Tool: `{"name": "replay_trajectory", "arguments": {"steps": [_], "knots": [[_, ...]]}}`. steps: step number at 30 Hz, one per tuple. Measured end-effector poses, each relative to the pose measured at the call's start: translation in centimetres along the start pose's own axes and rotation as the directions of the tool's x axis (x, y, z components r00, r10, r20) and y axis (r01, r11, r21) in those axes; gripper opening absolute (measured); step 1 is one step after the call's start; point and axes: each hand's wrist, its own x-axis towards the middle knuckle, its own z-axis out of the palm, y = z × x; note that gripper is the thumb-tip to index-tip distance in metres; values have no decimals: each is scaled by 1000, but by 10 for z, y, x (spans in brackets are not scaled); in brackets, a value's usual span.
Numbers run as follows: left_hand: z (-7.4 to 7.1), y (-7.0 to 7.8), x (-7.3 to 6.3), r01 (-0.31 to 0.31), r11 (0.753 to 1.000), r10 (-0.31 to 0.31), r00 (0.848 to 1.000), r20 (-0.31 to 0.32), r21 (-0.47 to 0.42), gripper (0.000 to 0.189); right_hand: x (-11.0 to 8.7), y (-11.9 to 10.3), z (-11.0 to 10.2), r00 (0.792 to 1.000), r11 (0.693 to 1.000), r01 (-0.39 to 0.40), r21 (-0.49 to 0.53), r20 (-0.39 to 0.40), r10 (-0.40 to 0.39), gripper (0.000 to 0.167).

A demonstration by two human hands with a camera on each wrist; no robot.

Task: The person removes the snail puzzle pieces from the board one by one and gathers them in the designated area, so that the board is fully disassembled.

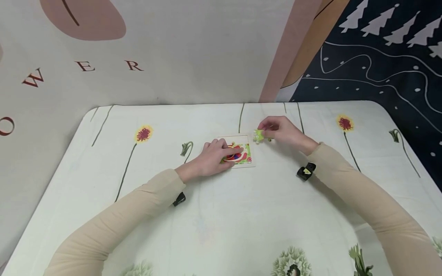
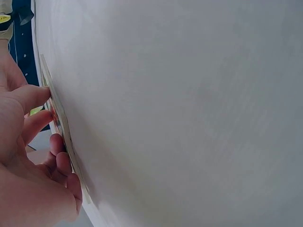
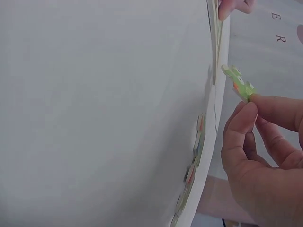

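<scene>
I see the right hand [image 1: 284,131] pinching a green jigsaw piece [image 1: 258,136], likely light, stiff, best held by its edges, beside the puzzle board [image 1: 241,139] where the left hand [image 1: 215,157] rests, fingers extended.

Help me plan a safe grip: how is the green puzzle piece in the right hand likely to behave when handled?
The green puzzle piece is probably stiff: it juts from the right hand without visible sagging. It's likely light, being small, thin and pinched between thumb and fingertip. It seems unlikely to roll, given its flat, knobbed shape.
</scene>
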Motion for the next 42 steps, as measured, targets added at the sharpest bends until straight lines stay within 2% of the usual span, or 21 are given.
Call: {"name": "replay_trajectory", "arguments": {"steps": [16,26,33,42], "knots": [[1,1,0,-9,1000,9,1000,1,29,48,-16,10,-20,994,995,-102,-13,-39,101,18],[2,0,0,-9,999,9,1000,9,52,49,-20,17,-32,992,993,-110,-39,-64,107,16],[2,0,0,-15,998,14,1000,8,56,49,-23,20,-38,995,997,-80,-21,-66,78,18],[2,1,-1,-20,997,19,1000,4,72,48,-24,24,-43,991,994,-107,-23,-87,105,17]]}}
